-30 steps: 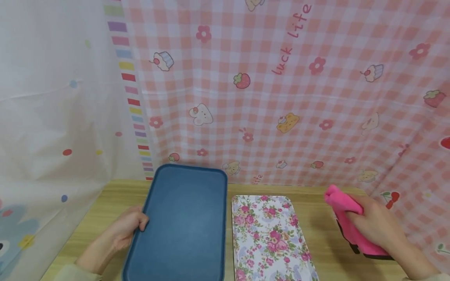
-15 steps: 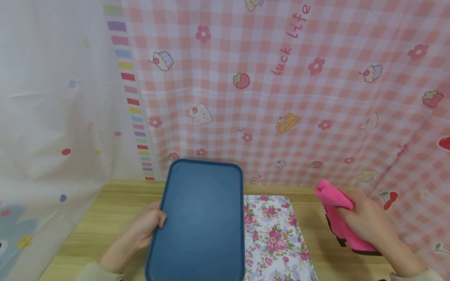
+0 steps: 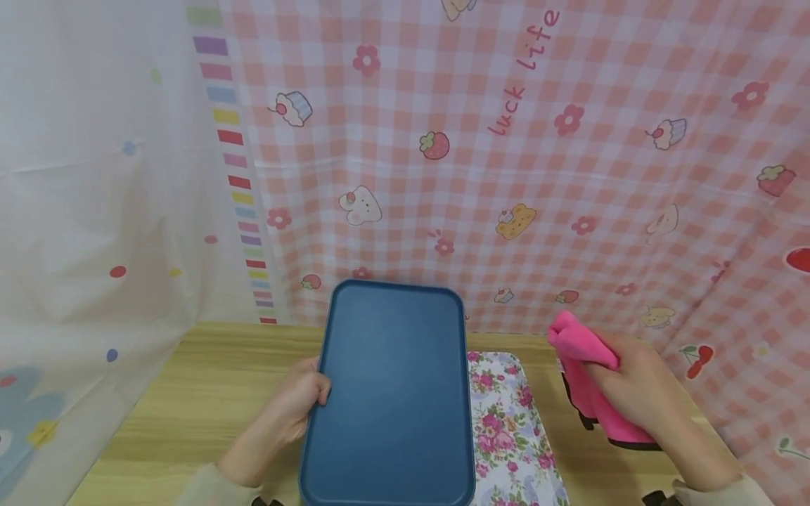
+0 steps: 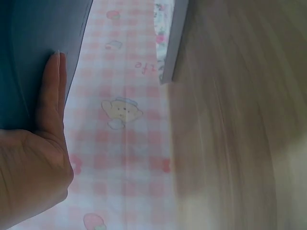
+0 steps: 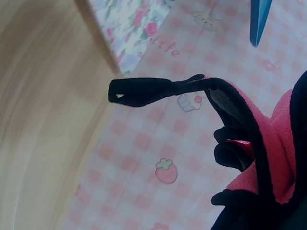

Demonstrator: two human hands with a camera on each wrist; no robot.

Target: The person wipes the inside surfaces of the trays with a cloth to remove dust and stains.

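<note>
My left hand (image 3: 294, 400) grips the left edge of a blue rectangular tray (image 3: 392, 393), thumb over the rim. In the left wrist view, fingers (image 4: 52, 91) lie against the tray's underside (image 4: 29, 48). The tray is held up off the table and overlaps the left part of a flower-printed rectangular board or box (image 3: 512, 429). On the right, my right hand (image 3: 639, 386) holds a bunched pink fleece item (image 3: 582, 351) with black trim above the table. A black strap (image 5: 144, 91) hangs from it in the right wrist view. Its exact kind is unclear.
Everything is over a wood-grain table (image 3: 209, 393). A pink checked curtain (image 3: 405, 204) with cartoon prints stands behind and to the right. To the left hangs a white dotted sheet (image 3: 82, 211).
My left hand has carried the tray rightward and slightly upward, over part of the flower-printed piece. My right hand has moved left and a little up with the pink fleece item.
</note>
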